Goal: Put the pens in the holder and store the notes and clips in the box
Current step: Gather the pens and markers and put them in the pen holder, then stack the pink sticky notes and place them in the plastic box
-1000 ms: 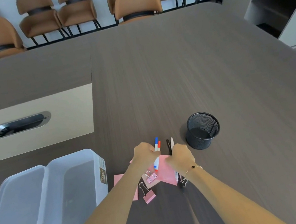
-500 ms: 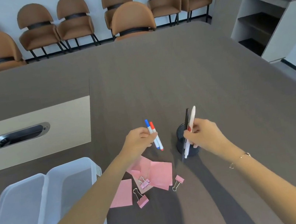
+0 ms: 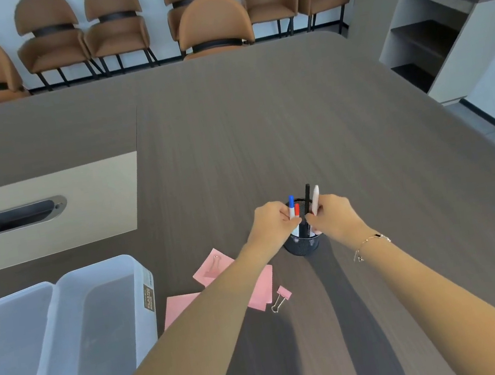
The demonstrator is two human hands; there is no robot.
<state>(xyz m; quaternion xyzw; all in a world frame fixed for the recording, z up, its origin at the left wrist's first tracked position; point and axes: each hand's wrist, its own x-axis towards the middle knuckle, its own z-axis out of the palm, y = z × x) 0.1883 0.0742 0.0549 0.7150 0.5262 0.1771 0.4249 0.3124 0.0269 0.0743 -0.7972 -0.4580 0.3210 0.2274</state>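
Observation:
A black mesh holder [image 3: 302, 246] stands on the table between my two hands. My left hand [image 3: 273, 223] grips a blue-capped marker [image 3: 291, 206] and a red-capped marker [image 3: 297, 209], their lower ends inside the holder. My right hand [image 3: 330, 214] grips a black pen [image 3: 307, 199] and a white pen [image 3: 315, 198], also dipping into the holder. Pink notes [image 3: 213, 265] lie left of the holder, partly hidden under my left forearm. One pink clip [image 3: 281, 298] lies near the notes, another [image 3: 214, 264] rests on a note.
A clear plastic box [image 3: 110, 332] with its lid [image 3: 8, 364] folded open sits at the near left. A cable slot [image 3: 12, 218] is set in a beige panel at the left. Brown chairs [image 3: 214, 24] line the far edge. A cabinet [image 3: 447, 26] stands at the right.
Both hands lifted the pens off the notes, carried them over to the holder and lowered their tips into it. The notes and clips stayed on the table.

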